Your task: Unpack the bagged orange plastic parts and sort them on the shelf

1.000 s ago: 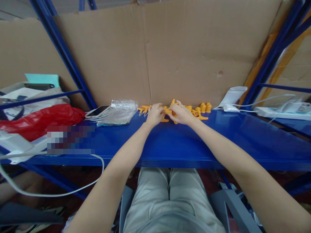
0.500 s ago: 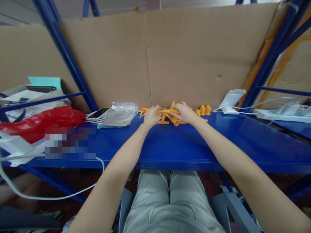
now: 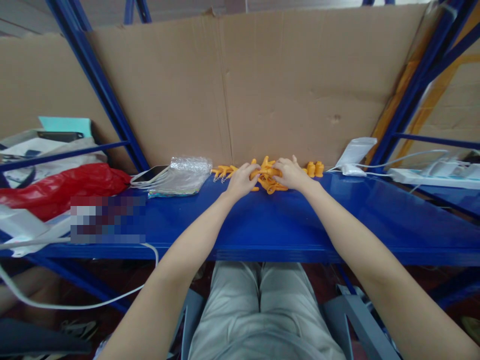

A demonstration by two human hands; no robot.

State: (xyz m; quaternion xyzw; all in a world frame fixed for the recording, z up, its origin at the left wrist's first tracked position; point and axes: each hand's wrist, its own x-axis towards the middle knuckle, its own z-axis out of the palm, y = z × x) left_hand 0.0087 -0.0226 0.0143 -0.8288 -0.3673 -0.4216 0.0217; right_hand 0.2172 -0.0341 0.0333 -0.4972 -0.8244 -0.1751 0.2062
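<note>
An orange piece point(image 3: 270, 171) lies between the left hand point(image 3: 242, 181) and right hand point(image 3: 292, 173), apparently gripped at both ends by curled fingers, other orange parts point(image 3: 315, 169) close around.

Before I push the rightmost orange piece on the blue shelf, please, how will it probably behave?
The rightmost orange piece would probably tip under a push, since it stands upright and looks taller than wide. Its rounded sides may let it roll. Small beside the right hand, it is probably light.
</note>
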